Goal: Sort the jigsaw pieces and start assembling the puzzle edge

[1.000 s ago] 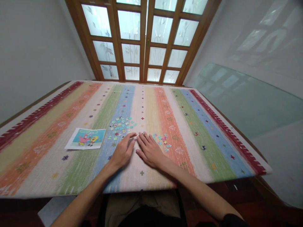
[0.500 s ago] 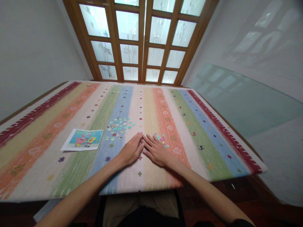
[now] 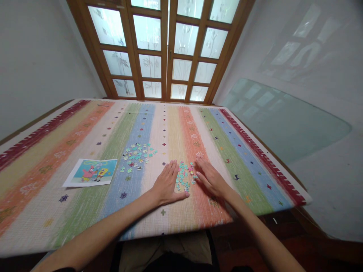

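Left hand (image 3: 167,186) and right hand (image 3: 211,178) both lie flat and open on the striped mat (image 3: 244,151), cupping a small cluster of puzzle pieces (image 3: 185,176) between them, holding nothing. Those pieces look thin, light and stiff, so they'd probably slide easily; pinch one by its edges. A bigger pile (image 3: 136,155) sits near the reference picture (image 3: 91,172).
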A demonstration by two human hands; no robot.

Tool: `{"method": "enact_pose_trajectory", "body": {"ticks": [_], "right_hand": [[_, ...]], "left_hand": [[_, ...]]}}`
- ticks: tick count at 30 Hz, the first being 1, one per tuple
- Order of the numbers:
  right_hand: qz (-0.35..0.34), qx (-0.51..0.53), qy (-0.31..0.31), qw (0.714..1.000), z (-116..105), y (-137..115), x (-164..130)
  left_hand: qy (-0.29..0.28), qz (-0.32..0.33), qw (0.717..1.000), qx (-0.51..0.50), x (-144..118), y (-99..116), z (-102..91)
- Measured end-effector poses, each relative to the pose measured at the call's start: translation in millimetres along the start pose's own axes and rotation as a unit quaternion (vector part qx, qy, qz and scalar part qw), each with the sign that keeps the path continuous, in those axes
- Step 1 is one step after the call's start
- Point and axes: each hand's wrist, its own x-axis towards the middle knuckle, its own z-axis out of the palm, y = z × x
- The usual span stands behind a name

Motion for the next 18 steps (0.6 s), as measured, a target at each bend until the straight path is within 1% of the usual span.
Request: {"method": "enact_pose_trajectory", "body": {"ticks": [5,9,13,18], "right_hand": [[0.024,0.032,0.007,0.999,-1,0,-9],[0.028,0.043,0.012,0.999,0,1,-14],[0.022,0.046,0.017,0.999,1,3,-15],[0.037,0.021,0.022,0.999,6,9,-16]], "left_hand": [[0.005,-0.023,1.000,0.009,21,5,4.2],[-0.006,-0.037,0.999,0.026,37,8,4.5],[-0.014,-0.014,0.999,0.031,52,8,7.0],[0.000,0.015,0.999,0.035,69,5,13.6]]}}
